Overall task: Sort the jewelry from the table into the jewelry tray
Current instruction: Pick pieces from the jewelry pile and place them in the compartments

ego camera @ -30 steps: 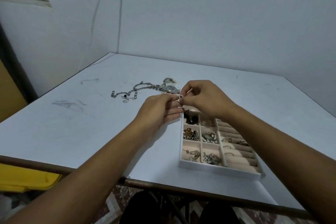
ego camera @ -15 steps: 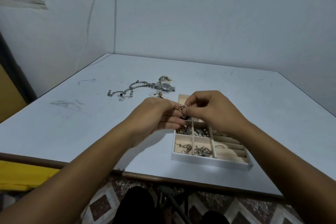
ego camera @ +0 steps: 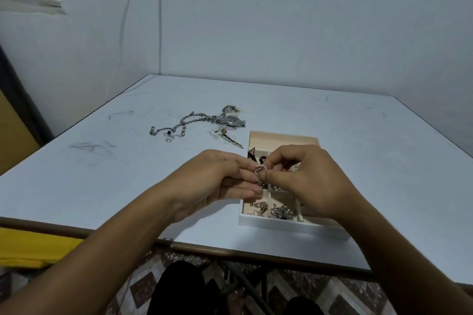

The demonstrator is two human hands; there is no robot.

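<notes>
Together left hand (ego camera: 217, 181), right hand (ego camera: 304, 179) pinch ring (ego camera: 259, 170) (above tray (ego camera: 281, 224)).

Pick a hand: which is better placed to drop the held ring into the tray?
Right, probably. The right hand pinches the ring directly above the jewelry tray; the left hand sits mostly left of it, over the table.

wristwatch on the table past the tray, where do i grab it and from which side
Pinch the wristwatch across its round case, coming straight down from above. It lies face-up and flat on the table, with the silver chain trailing off to its left, so avoid that side.
</notes>
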